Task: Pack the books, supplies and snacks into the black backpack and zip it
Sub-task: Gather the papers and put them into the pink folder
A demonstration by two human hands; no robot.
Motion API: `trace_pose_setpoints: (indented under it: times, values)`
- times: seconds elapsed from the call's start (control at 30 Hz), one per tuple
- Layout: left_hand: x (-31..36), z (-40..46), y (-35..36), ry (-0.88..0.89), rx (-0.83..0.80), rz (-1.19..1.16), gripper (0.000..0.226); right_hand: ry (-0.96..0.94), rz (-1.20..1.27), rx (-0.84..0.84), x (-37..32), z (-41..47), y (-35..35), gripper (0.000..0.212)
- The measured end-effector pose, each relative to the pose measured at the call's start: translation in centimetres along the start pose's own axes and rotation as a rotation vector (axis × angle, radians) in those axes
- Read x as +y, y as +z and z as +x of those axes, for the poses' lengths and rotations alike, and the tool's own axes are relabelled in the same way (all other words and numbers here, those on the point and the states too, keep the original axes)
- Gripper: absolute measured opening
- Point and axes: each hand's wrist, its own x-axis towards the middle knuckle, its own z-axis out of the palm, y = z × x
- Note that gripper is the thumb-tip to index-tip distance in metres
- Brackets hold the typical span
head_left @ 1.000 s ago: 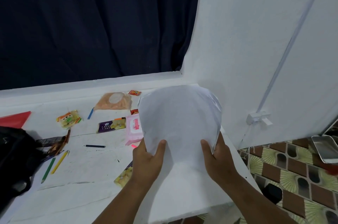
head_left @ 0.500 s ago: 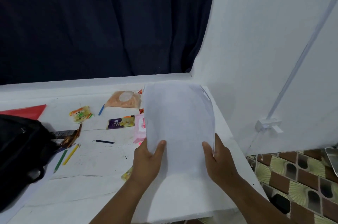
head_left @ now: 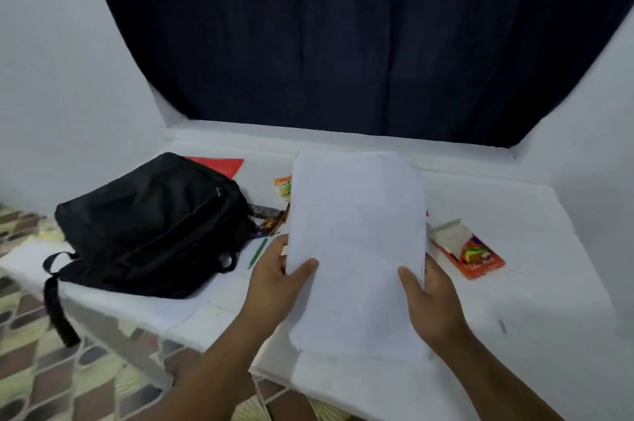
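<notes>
A stack of white paper sheets stands upright above the white table. My left hand grips its lower left edge and my right hand grips its lower right edge, thumbs on the front. The black backpack lies on the table's left part, straps hanging over the front edge. A red folder shows behind it. A yellow snack packet, a green pencil and a dark wrapper peek out left of the sheets. An orange box lies to the right.
A dark blue curtain hangs behind the table, with white walls on both sides. Patterned floor tiles show at lower left, below the table's front edge. The sheets hide the table's middle.
The view has swung left, bringing the whole backpack and the orange box into sight. Both hands still hold the sheets, which now stand flatter and nearer the backpack.
</notes>
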Motion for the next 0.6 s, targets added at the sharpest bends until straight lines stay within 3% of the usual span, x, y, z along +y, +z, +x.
trace_pose_setpoints:
  times: [0.1, 0.27, 0.37, 0.43, 0.53, 0.6]
  values:
    - [-1.8, 1.4, -3.7, 0.005, 0.072, 0.034, 0.026, 0.054, -0.03, -0.036, 0.0, 1.5, 3.1, 0.044]
    - [-6.1, 4.7, -9.2, 0.119, 0.171, 0.393, 0.022, 0.182, -0.166, -0.029, 0.4, 2.9, 7.7, 0.038]
    - [-8.4, 7.2, -12.4, 0.255, 0.162, 0.833, 0.038, 0.319, -0.308, -0.043, 0.5, 3.1, 9.6, 0.024]
    - [-9.0, 8.5, -13.9, 0.238, 0.125, 1.046, 0.059, 0.369, -0.428, -0.009, 0.3, 3.2, 10.5, 0.018]
    - [-9.9, 10.3, -15.8, 0.23, 0.061, 1.152, 0.08, 0.264, -0.523, 0.172, -0.8, 2.9, 12.1, 0.032]
    - [-10.4, 11.4, -16.9, 0.211, 0.018, 1.195, 0.081, 0.178, -0.641, 0.254, -1.3, 2.8, 13.0, 0.055]
